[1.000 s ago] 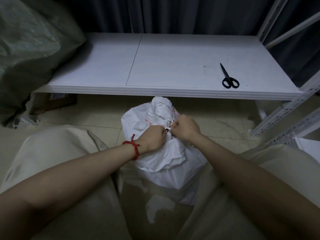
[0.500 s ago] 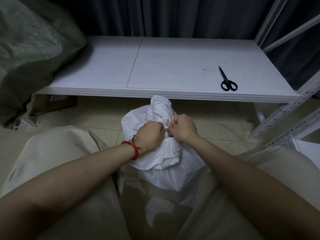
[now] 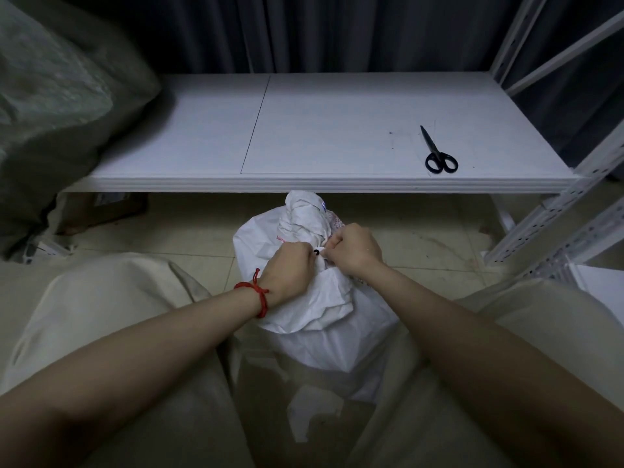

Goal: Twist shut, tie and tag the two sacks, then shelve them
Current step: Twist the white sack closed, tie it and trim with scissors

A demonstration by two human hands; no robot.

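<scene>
One white crumpled plastic sack (image 3: 324, 305) with faint red print; black scissors (image 3: 438, 155); red cord bracelet (image 3: 260, 296); grey-green woven sack (image 3: 57, 96), far left.

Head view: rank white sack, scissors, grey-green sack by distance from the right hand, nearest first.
1. white sack: on the floor, the right hand grips at its twisted neck.
2. scissors: on the white shelf, ahead to the right.
3. grey-green sack: far left.

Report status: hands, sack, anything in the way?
Hands: left hand and right hand both grip the white sack at its twisted neck. Sack on floor before the shelf, not shelved. Black scissors lie on shelf's right end, clear of hands.
</scene>
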